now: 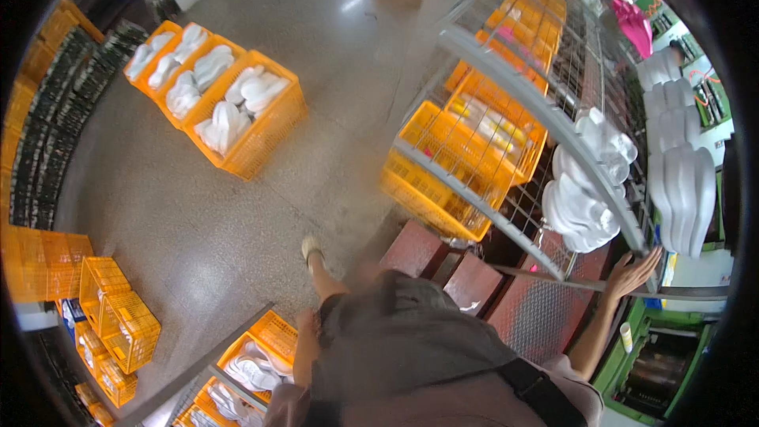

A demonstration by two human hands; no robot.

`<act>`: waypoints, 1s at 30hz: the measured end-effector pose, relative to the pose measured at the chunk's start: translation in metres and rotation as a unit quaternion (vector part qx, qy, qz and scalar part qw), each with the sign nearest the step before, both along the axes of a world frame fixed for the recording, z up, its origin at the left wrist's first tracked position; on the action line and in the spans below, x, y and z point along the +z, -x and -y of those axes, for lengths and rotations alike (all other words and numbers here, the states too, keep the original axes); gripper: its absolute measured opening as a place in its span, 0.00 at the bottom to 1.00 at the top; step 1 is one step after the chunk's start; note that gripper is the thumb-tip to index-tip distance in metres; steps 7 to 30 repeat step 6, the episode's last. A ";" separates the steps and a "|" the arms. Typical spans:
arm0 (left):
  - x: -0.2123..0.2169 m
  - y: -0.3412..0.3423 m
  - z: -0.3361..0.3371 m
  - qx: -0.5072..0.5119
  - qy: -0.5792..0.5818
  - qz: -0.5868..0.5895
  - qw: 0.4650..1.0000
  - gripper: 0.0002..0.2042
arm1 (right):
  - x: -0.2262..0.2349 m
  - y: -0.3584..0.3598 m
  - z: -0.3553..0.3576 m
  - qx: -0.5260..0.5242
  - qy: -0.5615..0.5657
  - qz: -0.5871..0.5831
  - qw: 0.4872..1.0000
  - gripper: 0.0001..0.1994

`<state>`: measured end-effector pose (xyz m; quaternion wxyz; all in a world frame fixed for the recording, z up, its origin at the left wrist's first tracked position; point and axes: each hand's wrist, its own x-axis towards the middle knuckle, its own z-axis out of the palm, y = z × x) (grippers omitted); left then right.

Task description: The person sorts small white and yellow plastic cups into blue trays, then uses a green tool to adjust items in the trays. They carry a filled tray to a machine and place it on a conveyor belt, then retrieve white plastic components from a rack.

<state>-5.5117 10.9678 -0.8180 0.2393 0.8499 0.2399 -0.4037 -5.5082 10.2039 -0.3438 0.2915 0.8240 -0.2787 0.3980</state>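
Note:
My right hand (632, 273) reaches out at the right with its fingers stretched and apart. It lies by the lower end of the grey metal rack (545, 107); whether it touches the frame I cannot tell. Just beyond the fingertips stand stacked white shoe soles (681, 198). More white soles (583, 198) lie in a heap on the rack's wire mesh, close to that hand. My left hand (306, 319) hangs low beside my dark apron (395, 340), small and blurred, so its fingers do not show clearly.
Orange crates (257, 154) of white soles stand on the grey floor (332, 190) at the upper left. Further orange crates (447, 198) sit beneath the rack. Dark red metal steps (526, 308) and a green machine (656, 364) are at the right. Stacked crates (130, 328) stand lower left.

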 end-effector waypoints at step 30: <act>-0.073 -0.216 -0.077 0.189 0.113 0.053 0.974 0.21 | -0.394 0.050 -0.229 -0.275 -0.250 0.019 0.928 0.28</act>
